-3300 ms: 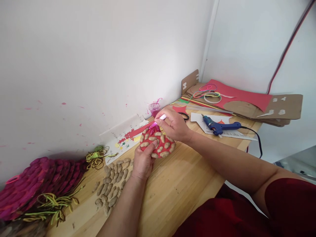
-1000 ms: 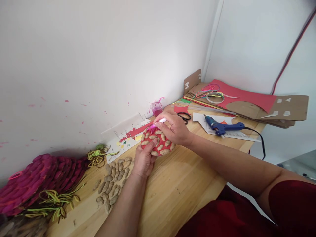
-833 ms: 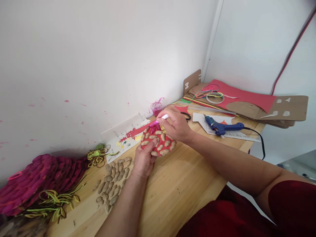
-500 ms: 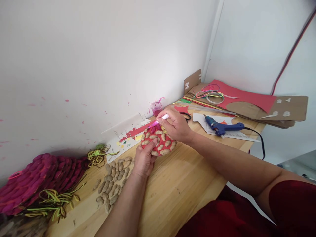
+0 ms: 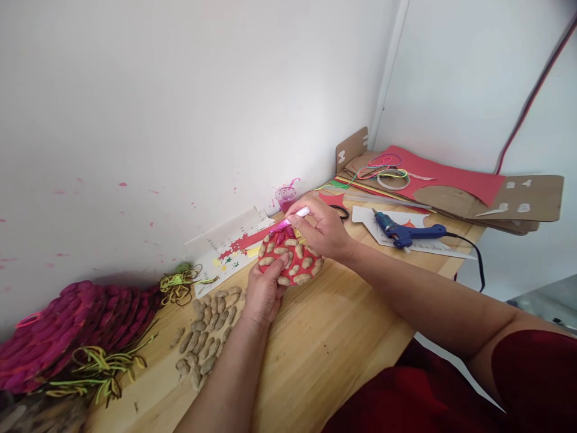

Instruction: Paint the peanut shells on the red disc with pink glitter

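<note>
A round red piece studded with peanut shells lies on the wooden table. My left hand grips its near edge, thumb on top. My right hand is closed on a small brush with a white handle and pink tip; the tip touches the far edge of the red piece, where the shells are painted pink. A small pot of pink paint stands just behind, against the wall.
Loose peanut shells lie left of my left hand. Further left sit a pile of pink painted pieces and yellow-green cords. A blue glue gun, scissors, red sheet and cardboard lie at the right.
The brush tip has shifted slightly over the far edge of the red piece in small strokes. My left hand has kept its grip; the piece has barely moved.
</note>
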Available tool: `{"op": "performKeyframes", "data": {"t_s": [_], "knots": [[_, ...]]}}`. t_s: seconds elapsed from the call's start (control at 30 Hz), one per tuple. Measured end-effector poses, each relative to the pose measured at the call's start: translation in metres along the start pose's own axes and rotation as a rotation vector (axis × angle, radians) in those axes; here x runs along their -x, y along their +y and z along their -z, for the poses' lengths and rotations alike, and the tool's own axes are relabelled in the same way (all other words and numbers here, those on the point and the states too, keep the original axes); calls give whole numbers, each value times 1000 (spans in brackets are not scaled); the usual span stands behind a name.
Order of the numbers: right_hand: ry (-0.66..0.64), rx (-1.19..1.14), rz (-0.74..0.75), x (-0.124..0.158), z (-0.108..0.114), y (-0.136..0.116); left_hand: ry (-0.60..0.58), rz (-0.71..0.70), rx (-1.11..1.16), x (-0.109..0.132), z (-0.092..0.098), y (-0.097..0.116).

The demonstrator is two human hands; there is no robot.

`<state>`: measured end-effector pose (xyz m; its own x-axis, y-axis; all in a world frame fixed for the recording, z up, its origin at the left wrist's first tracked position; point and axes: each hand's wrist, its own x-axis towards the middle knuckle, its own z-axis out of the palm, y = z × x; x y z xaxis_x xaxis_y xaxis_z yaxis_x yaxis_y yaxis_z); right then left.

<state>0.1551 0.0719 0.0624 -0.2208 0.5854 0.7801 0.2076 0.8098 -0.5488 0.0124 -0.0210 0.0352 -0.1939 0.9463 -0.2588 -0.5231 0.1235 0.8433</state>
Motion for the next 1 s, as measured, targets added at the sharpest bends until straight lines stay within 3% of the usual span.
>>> {"op": "performKeyframes", "data": {"t_s": [1.0], "knots": [[-10, 15, 63, 0, 1, -2, -6, -31, 2, 0, -2, -2]]}}
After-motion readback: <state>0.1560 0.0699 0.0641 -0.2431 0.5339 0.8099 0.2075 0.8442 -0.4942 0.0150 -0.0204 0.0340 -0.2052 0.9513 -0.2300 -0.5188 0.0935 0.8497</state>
